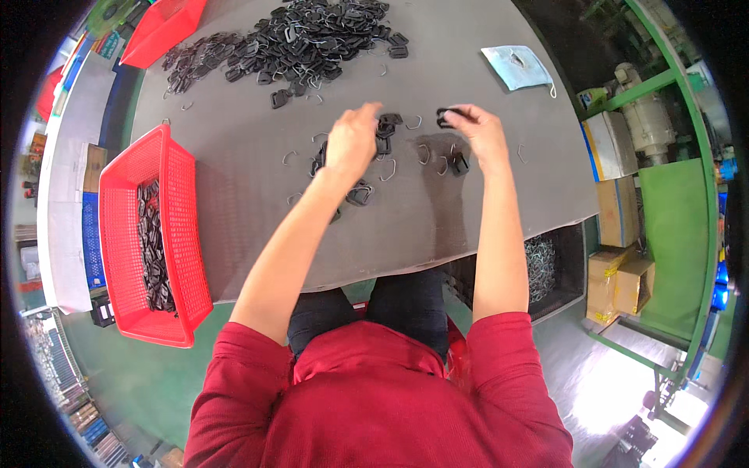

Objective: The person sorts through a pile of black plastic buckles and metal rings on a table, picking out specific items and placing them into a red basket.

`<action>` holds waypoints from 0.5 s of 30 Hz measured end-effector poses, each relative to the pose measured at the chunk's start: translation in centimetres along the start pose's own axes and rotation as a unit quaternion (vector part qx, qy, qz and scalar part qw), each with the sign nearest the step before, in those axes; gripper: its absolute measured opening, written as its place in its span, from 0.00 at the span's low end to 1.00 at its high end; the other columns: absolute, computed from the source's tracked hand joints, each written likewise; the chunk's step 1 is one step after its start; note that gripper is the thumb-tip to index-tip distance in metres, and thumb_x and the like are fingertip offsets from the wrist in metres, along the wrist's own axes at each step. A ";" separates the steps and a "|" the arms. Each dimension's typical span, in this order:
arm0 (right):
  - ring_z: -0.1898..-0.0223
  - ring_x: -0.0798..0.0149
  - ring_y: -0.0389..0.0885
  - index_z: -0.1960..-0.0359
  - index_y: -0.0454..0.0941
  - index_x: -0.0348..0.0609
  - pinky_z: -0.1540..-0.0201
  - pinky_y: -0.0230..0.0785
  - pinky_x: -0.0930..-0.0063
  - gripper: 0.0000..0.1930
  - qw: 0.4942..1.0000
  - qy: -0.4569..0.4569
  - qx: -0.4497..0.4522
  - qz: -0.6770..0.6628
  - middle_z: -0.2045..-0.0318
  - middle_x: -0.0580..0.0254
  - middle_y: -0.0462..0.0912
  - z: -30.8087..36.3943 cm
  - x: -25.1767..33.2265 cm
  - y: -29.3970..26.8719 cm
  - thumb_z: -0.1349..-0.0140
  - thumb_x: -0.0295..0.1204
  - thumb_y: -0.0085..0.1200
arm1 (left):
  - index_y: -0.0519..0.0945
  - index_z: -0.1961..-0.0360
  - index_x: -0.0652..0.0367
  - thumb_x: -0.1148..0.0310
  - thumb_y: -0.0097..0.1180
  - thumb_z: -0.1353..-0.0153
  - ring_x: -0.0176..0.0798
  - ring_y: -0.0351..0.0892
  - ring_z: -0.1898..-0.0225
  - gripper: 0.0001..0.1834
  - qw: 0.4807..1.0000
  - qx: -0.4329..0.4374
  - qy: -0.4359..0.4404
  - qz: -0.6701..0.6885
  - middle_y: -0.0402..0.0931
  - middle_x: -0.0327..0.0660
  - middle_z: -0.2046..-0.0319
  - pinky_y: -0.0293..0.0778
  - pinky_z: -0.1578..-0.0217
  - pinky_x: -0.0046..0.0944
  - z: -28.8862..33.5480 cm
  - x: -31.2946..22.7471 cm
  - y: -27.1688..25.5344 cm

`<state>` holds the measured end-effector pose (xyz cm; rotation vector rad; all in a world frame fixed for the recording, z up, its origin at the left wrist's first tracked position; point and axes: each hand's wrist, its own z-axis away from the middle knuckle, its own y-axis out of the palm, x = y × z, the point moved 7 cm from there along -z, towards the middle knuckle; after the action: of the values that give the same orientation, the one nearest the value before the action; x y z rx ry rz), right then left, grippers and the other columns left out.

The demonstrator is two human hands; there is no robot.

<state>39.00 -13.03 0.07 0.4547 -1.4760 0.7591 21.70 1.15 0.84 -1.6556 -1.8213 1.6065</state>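
Observation:
My right hand pinches a black plastic buckle between thumb and fingertips, above the grey table. To its left, my left hand hovers with fingers reaching forward and nothing visible in them. Right beside that hand lies a small cluster of black buckles, partly covered by it. Bent metal wire pieces, such as a wire hook, are scattered between and around both hands. Another buckle rests just below my right hand. Nearer to me, a buckle with a wire piece lies under my left wrist.
A large heap of black buckles and wires covers the table's far side. At left stands a red basket holding black parts; another red container sits behind. A blue face mask lies far right. A dark crate holds metal pieces below.

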 end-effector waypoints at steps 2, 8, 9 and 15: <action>0.66 0.65 0.79 0.62 0.77 0.38 0.61 0.71 0.74 0.10 0.986 0.044 0.005 -0.160 0.67 0.61 0.81 0.4 -1.0 -1.4 0.43 0.30 0.56 | 0.73 0.53 0.57 0.74 0.49 0.42 0.45 0.80 0.68 0.14 0.975 0.037 -0.109 0.189 0.80 0.46 0.71 0.74 0.64 0.39 -1.2 1.4 -1.5; 0.66 0.65 0.76 0.63 0.75 0.39 0.61 0.72 0.71 0.17 0.931 0.129 0.058 -0.335 0.68 0.62 0.77 3.0 -3.1 -3.5 0.45 0.40 0.59 | 0.76 0.53 0.56 0.62 0.54 0.43 0.46 0.79 0.62 0.17 0.991 0.111 -0.074 0.012 0.80 0.45 0.67 0.73 0.59 0.41 -2.7 2.9 -2.1; 0.65 0.62 0.77 0.64 0.75 0.40 0.61 0.72 0.68 0.19 0.989 0.141 0.012 -0.046 0.68 0.59 0.78 3.8 -2.8 -4.2 0.48 0.42 0.61 | 0.77 0.54 0.56 0.58 0.56 0.45 0.48 0.78 0.59 0.19 0.993 0.080 -0.020 -0.089 0.79 0.46 0.65 0.72 0.57 0.43 -3.1 2.3 -1.5; 0.60 0.54 0.79 0.61 0.76 0.38 0.56 0.68 0.63 0.25 0.890 0.133 -0.030 0.435 0.65 0.52 0.81 5.7 -2.7 -2.8 0.56 0.44 0.65 | 0.77 0.56 0.59 0.57 0.62 0.51 0.52 0.76 0.56 0.23 0.994 0.104 -0.032 -0.030 0.78 0.51 0.63 0.71 0.54 0.45 -5.0 1.0 4.0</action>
<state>37.07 -19.46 -1.64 -0.4023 -1.4069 1.4062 27.36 3.90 -0.81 -1.4623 -1.6502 1.7739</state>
